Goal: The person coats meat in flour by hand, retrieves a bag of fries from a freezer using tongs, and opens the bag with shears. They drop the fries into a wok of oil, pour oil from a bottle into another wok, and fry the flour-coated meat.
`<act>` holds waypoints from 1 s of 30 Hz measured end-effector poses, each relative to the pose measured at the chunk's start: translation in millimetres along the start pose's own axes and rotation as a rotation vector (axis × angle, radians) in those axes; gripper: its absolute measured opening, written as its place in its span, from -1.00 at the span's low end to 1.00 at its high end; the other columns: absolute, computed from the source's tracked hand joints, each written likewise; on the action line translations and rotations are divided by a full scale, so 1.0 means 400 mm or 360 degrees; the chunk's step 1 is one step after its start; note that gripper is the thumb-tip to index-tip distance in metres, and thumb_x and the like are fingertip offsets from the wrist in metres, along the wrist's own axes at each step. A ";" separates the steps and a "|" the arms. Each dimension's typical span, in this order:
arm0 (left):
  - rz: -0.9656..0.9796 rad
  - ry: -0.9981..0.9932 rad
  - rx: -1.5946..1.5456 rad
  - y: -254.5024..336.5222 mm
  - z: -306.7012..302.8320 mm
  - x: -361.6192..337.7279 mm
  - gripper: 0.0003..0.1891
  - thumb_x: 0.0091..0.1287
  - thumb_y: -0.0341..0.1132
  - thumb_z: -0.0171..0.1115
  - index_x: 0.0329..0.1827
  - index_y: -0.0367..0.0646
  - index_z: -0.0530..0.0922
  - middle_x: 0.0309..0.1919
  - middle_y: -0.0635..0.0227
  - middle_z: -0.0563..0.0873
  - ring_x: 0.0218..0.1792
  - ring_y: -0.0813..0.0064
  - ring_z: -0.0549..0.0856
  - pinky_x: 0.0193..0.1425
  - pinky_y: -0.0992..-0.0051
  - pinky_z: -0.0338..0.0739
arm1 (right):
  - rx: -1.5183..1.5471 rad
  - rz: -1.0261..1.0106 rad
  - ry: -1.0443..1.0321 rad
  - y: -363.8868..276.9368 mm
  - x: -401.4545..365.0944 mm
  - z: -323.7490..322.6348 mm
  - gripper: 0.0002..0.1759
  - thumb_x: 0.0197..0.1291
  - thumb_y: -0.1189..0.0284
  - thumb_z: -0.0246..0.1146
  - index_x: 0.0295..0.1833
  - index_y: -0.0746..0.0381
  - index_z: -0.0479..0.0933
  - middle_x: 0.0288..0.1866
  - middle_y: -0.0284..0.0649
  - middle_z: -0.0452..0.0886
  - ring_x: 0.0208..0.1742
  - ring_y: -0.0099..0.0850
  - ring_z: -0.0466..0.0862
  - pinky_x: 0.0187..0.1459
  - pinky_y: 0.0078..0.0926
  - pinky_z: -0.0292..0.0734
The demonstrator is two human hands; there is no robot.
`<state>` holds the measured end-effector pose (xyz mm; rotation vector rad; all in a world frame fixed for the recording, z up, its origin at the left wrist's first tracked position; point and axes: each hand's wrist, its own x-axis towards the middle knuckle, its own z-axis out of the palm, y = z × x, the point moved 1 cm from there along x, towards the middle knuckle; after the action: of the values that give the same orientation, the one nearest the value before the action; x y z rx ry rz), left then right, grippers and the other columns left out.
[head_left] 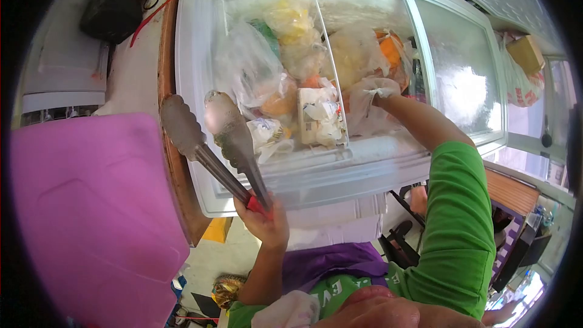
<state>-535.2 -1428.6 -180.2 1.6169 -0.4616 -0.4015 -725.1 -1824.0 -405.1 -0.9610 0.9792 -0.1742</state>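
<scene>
My left hand is closed around the red grip of metal tongs. The tongs point up past the near left rim of a white chest freezer, their two scalloped heads apart. My right arm reaches into the freezer. Clear plastic covers my right hand, among plastic bags right of the wire basket; whether it is a glove or a bag I cannot make out, and the fingers are hidden. A bag with something orange lies just beyond it. In the wire basket sit several plastic bags and a white package.
A sliding glass lid covers the freezer's right end. At left stand a pink plastic container and a wood-edged counter with a black object on it. A cardboard box and a white bag are beyond the right end.
</scene>
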 end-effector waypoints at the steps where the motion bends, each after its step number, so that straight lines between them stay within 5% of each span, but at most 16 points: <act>1: 0.0002 -0.0007 0.0000 0.003 0.001 0.001 -0.34 0.26 -0.37 0.13 0.32 -0.39 -0.01 -0.11 0.22 0.44 -0.15 0.52 0.47 0.06 0.49 0.38 | -0.0106 0.0050 0.0067 -0.036 -0.042 0.040 -0.75 0.16 0.53 0.07 -0.08 0.38 0.52 -0.11 -0.13 0.61 0.01 -0.29 0.55 0.02 -0.34 0.42; 5: -0.0015 -0.0019 0.0054 0.012 0.000 0.002 -0.35 0.26 -0.37 0.12 0.32 -0.39 -0.01 -0.11 0.22 0.44 -0.14 0.51 0.47 0.07 0.48 0.38 | -0.2148 -0.0240 0.0079 -0.060 -0.072 0.070 -0.72 0.09 0.50 0.18 -0.03 0.24 0.54 -0.13 -0.25 0.61 -0.04 -0.34 0.57 -0.03 -0.41 0.45; 30: -0.0034 -0.0027 0.0075 0.011 -0.001 0.001 -0.28 0.24 -0.29 0.17 0.32 -0.42 -0.04 -0.12 0.23 0.45 -0.13 0.48 0.48 0.19 0.37 0.30 | -0.2588 -0.0119 -0.0336 -0.061 -0.079 0.204 -0.68 0.15 0.40 0.12 0.03 0.16 0.52 -0.08 -0.26 0.60 -0.04 -0.36 0.57 -0.04 -0.43 0.46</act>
<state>-534.8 -1428.7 -175.6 1.6661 -0.4698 -0.4231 -674.0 -1772.4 -350.8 -2.4120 0.7618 0.7885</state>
